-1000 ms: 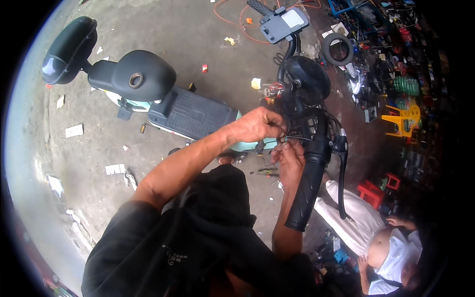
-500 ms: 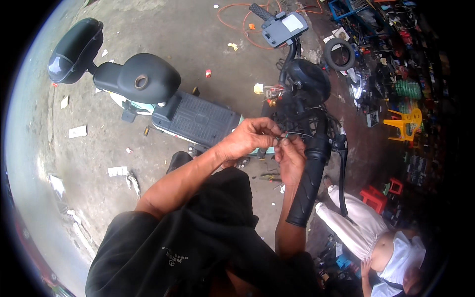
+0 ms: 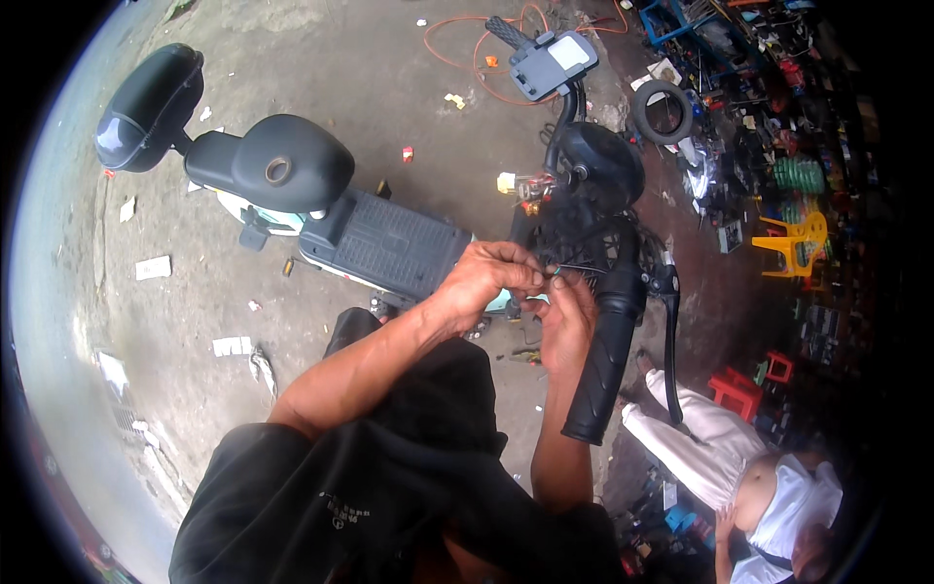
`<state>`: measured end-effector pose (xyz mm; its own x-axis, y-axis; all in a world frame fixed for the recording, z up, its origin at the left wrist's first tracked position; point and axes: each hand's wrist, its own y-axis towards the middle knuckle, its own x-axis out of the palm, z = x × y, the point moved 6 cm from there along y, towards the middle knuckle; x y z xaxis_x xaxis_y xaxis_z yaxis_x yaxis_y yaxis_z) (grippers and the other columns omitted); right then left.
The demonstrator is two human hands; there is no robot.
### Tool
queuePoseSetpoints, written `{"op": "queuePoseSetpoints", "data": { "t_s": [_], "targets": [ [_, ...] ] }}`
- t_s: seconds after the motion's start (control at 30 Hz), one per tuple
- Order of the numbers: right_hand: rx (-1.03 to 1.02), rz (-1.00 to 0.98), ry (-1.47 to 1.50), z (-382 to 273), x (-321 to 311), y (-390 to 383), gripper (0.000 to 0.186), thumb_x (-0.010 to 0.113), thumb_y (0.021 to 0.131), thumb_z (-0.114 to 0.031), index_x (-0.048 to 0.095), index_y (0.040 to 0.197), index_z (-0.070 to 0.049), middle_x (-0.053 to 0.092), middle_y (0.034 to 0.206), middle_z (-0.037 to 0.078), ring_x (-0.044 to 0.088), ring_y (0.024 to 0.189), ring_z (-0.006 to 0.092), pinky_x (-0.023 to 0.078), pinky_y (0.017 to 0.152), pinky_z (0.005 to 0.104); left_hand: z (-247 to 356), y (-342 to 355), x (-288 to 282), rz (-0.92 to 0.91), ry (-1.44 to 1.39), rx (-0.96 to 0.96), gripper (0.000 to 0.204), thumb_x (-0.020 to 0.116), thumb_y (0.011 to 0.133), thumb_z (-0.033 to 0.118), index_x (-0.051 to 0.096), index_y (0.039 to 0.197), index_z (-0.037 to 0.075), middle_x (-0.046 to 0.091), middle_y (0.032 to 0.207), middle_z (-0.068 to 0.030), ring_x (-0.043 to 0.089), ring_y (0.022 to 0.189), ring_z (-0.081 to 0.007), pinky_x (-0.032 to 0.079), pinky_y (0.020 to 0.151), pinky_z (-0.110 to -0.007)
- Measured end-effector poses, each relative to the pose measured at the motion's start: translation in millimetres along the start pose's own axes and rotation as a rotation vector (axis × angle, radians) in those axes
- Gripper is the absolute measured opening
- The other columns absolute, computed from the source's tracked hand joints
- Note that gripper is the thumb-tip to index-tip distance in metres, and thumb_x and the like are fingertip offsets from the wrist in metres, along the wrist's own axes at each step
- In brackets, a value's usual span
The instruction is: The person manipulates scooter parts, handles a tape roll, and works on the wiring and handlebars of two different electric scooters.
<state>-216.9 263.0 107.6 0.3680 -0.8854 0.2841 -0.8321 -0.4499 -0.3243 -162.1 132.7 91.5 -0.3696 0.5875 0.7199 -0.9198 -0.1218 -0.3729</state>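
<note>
My left hand point(image 3: 491, 280) has thumb and fingers pinched on a thin wire point(image 3: 576, 268) below the scooter's handlebar. My right hand point(image 3: 562, 316) is just right of it, its fingertips closed on the same wire, fingertips of both hands almost touching. The black rubber grip point(image 3: 607, 365) and brake lever point(image 3: 671, 346) stand right of my right hand, over my forearm. A pale green scooter with a black footboard point(image 3: 375, 238), saddle point(image 3: 292, 161) and rear pad point(image 3: 146, 102) lies beyond. A grey phone holder point(image 3: 555, 66) sits on the far bar, near a black round housing point(image 3: 598, 167).
A person in white point(image 3: 715, 457) reclines at lower right by red stools point(image 3: 735, 391). A yellow chair point(image 3: 790, 243), a tyre point(image 3: 662, 112) and cluttered tools and parts fill the right side. An orange hose point(image 3: 486, 39) and paper scraps point(image 3: 152, 268) lie on the concrete floor.
My left hand has moved down and left from a second ago, still pinching by my right fingertips. A dark-clad leg now shows further forward at left of my lap. The view has shifted slightly.
</note>
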Motion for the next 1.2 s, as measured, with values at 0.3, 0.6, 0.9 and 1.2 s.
{"op": "queuePoseSetpoints", "data": {
  "t_s": [0.3, 0.6, 0.9, 1.2],
  "targets": [
    [-0.168, 0.092, -0.356, -14, 7, -7, 0.015, 0.058, 0.098, -0.012, 0.061, 0.108, -0.001, 0.067, 0.099, 0.007, 0.063, 0.081, 0.0134, 0.053, 0.070, 0.0266, -12, -8, 10, 0.148, -0.199, -0.014, 0.012, 0.072, 0.080, 0.002, 0.070, 0.089, -0.005, 0.071, 0.086, -0.0110, 0.063, 0.077, -0.0164, 0.047, 0.068, -0.028],
    [-0.365, 0.107, -0.577, -18, 25, -19, 0.016, 0.060, 0.094, 0.002, 0.058, 0.110, 0.003, 0.064, 0.100, 0.006, 0.062, 0.090, 0.0117, 0.052, 0.076, 0.0246, -8, -18, 18, 0.184, -0.129, 0.065, 0.015, 0.072, 0.083, 0.004, 0.070, 0.095, -0.006, 0.069, 0.085, -0.0082, 0.061, 0.080, -0.0154, 0.048, 0.079, -0.032],
    [-0.324, 0.119, -0.342, -6, 13, -11, 0.016, 0.058, 0.093, -0.004, 0.059, 0.108, 0.001, 0.065, 0.094, 0.008, 0.063, 0.082, 0.0145, 0.054, 0.067, 0.0269, 1, -26, -2, 0.192, 0.058, 0.159, 0.022, 0.068, 0.091, 0.012, 0.068, 0.109, -0.001, 0.068, 0.096, -0.0057, 0.062, 0.085, -0.0134, 0.051, 0.071, -0.030],
    [-0.318, 0.136, -0.382, -7, 7, -8, 0.025, 0.048, 0.096, -0.015, 0.061, 0.106, 0.004, 0.062, 0.096, 0.010, 0.062, 0.081, 0.0169, 0.054, 0.068, 0.0291, 5, -16, 7, 0.116, 0.523, 0.393, 0.017, 0.068, 0.091, 0.011, 0.067, 0.103, -0.001, 0.067, 0.092, -0.0068, 0.063, 0.087, -0.0139, 0.051, 0.073, -0.030]
  ]
}}
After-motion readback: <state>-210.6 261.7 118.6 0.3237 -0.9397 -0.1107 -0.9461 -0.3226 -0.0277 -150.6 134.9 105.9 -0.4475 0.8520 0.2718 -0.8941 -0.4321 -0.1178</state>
